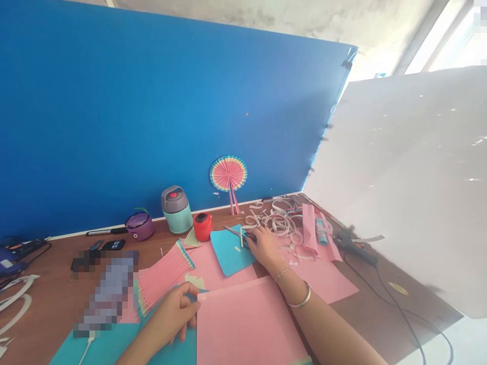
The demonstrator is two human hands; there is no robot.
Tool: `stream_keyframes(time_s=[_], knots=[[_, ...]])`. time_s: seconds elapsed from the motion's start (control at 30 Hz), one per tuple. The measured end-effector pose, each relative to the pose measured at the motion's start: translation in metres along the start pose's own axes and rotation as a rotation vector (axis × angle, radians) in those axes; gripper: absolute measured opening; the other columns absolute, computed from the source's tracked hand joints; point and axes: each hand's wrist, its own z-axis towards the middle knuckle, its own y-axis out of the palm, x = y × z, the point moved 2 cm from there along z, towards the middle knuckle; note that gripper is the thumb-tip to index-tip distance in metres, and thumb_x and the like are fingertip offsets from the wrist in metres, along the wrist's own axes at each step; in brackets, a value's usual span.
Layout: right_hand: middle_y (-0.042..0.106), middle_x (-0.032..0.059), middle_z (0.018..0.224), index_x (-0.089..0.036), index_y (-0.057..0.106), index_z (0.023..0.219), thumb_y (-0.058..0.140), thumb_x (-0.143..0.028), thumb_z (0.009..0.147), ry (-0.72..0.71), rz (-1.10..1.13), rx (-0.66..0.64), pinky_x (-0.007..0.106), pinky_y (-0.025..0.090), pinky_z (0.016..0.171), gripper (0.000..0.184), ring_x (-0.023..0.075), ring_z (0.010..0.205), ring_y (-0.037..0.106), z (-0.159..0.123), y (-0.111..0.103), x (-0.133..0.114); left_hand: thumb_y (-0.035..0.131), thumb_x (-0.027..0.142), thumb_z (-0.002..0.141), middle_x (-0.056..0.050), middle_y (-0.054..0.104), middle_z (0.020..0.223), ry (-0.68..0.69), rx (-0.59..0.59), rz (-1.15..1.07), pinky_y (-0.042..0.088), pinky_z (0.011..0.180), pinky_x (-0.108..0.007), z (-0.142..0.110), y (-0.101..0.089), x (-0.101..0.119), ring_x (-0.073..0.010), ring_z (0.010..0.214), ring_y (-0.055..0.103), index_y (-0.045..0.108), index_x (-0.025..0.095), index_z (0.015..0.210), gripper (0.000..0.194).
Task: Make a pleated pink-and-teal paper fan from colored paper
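My left hand [175,313] rests near the table's front, fingers curled on the left edge of a large pink paper sheet [247,324] that lies over a teal sheet [114,344]. My right hand [262,246] reaches forward and lies on a pair of scissors [238,234], fingers closed around the handles, at the edge of a blue paper piece [230,251]. A pleated pink paper with striped edges [163,274] lies to the left of my left hand.
A pleated paper fan [229,174] leans on the blue backboard. A teal jar [177,210], red thread spool [203,226] and purple pot [139,225] stand at the back. White paper curls [279,220], a glue stick [321,230] and a glue gun [355,246] with cord lie right.
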Motion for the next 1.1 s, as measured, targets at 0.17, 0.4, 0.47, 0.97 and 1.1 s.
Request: stream_keyframes(time_s=[0.17,0.4,0.47,0.97,1.1], knots=[[0.062,0.0060,0.105,-0.023,0.062,0.111,0.052,-0.031,0.086,-0.096,0.024,-0.028,0.031,0.035,0.084,0.027,0.0214,0.098,0.051,-0.004,0.000,-0.008,0.054,0.049,0.068,0.004,0.058,0.056,-0.017,0.013,-0.014,0.022,0.029,-0.018,-0.004,-0.001,0.003,-0.0086,0.032,0.044,0.049,0.018,0.105,0.048],[0.058,0.0059,0.114,-0.028,0.055,0.122,0.056,-0.033,0.083,-0.225,-0.040,-0.097,0.034,0.035,0.087,0.039,0.0225,0.103,0.051,-0.007,0.008,-0.011,0.050,0.048,0.072,0.005,0.057,0.054,0.064,0.086,-0.058,0.029,0.037,-0.020,0.003,-0.003,-0.003,-0.0079,0.033,0.040,0.051,0.018,0.105,0.045],[0.058,0.0073,0.115,-0.025,0.057,0.119,0.053,-0.025,0.083,-0.194,-0.066,-0.115,0.034,0.035,0.087,0.037,0.0226,0.104,0.052,-0.006,0.010,-0.009,0.050,0.050,0.072,0.005,0.055,0.054,0.092,0.106,-0.064,0.032,0.039,-0.022,0.006,-0.003,-0.006,-0.0084,0.033,0.039,0.053,0.017,0.104,0.046],[0.064,0.0088,0.102,-0.015,0.058,0.106,0.053,-0.027,0.070,0.294,0.876,0.160,0.031,0.048,0.073,0.038,0.0201,0.086,0.061,0.009,0.006,0.015,0.034,0.021,0.089,-0.002,0.034,0.148,0.489,0.169,0.556,0.028,0.109,-0.048,-0.005,0.010,0.030,-0.0264,0.133,0.034,0.045,0.030,0.134,0.047],[0.066,0.0058,0.092,-0.018,0.057,0.107,0.059,-0.032,0.069,0.400,1.296,0.167,0.028,0.048,0.064,0.041,0.0185,0.078,0.061,0.014,0.007,0.025,0.030,0.020,0.091,-0.004,0.034,0.148,0.555,0.105,0.590,0.032,0.107,-0.047,0.000,0.019,0.042,-0.0235,0.133,0.035,0.041,0.029,0.137,0.048]])
